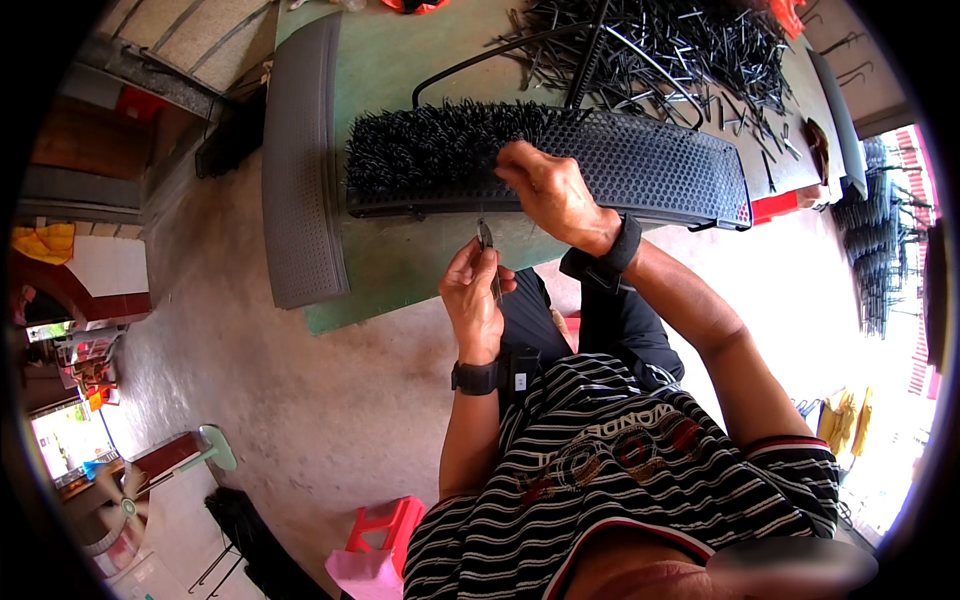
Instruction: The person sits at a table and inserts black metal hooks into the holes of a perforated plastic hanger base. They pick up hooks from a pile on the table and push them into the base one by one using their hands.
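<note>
A long black perforated panel (650,165) lies on the green table, held on a dark metal frame. Black bristle tufts (430,150) fill its left part, and bare holes show on the right. My right hand (555,195) is over the panel's near side at the border of the tufts, fingers curled together; what they pinch, if anything, is hidden. Below the near edge, my left hand (478,295) grips a small slim metal tool (486,236) between thumb and fingers, its tip pointing up toward the panel. Both wrists wear black bands.
Loose black bristle pieces (680,50) are heaped at the back right of the green table (400,262). Stacked grey perforated sheets (300,170) lie at its left end. A red stool (385,535) and a fan (128,505) stand lower left.
</note>
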The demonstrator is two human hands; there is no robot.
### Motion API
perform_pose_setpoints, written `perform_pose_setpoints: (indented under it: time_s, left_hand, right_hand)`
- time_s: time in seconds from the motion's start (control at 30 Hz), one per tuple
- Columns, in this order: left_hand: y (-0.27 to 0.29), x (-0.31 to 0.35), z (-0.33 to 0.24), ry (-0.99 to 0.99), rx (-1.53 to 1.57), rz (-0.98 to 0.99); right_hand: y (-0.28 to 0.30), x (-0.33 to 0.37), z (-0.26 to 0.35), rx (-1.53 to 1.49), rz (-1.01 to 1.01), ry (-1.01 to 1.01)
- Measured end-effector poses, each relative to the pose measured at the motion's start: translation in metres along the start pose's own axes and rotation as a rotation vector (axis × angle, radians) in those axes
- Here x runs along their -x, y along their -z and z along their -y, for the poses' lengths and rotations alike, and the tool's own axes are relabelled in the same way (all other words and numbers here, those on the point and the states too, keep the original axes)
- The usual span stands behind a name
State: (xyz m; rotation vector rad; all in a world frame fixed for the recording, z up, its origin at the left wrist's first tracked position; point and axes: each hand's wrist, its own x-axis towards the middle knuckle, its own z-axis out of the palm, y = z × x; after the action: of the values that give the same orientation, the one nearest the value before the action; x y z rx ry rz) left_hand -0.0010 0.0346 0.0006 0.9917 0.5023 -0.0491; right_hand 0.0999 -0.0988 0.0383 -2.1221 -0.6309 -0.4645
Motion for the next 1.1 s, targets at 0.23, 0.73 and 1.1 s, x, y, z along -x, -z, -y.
perform_pose_setpoints:
  time_s: [0.23, 0.73, 1.1]
  left_hand:
    - [-0.007, 0.001, 0.002, -0.051, -0.042, 0.090]
    - [-0.036, -0.017, 0.027, -0.007, -0.116, 0.258]
    - [-0.057, -0.013, 0.016, 0.052, -0.053, 0.152]
  right_hand:
    - [0.017, -0.002, 0.012, 0.145, 0.083, -0.215]
    - [0.072, 0.004, -0.027, -0.482, -0.124, -0.725]
    - [0.068, -0.027, -0.058, -0.008, -0.167, -0.265]
